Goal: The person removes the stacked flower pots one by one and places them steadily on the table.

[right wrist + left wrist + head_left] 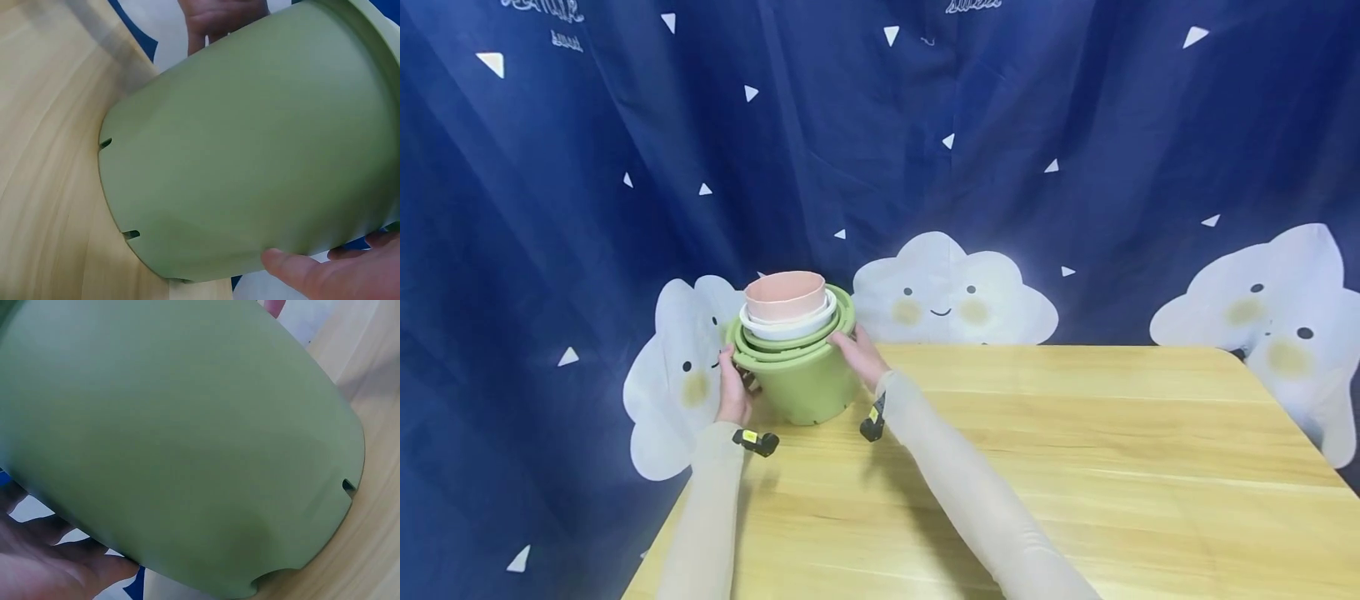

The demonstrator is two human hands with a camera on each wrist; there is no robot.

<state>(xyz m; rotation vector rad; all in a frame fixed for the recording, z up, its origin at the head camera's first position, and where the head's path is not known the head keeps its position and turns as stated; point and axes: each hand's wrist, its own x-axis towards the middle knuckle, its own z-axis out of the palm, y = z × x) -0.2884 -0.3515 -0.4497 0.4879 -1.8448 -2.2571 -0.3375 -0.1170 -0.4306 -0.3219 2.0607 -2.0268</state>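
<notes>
A large green flowerpot [808,387] is at the far left of the table, its notched base right at the tabletop. Nested inside are a smaller green pot [793,342], a white pot [797,330] and, topmost, a pink pot [786,307]. My left hand [734,392] grips the big pot's left side close under the rim. On the opposite side my right hand [862,357] holds it, thumb near the rim. The big pot's green wall fills most of both wrist views, with left fingers [69,556] and right fingers [300,269] along its sides.
The wooden table [1075,450] stretches off to the right. Behind it hangs a dark blue curtain [865,125] with smiling clouds and white triangles. A small black device [756,442] is strapped at the left wrist, another [872,425] at the right.
</notes>
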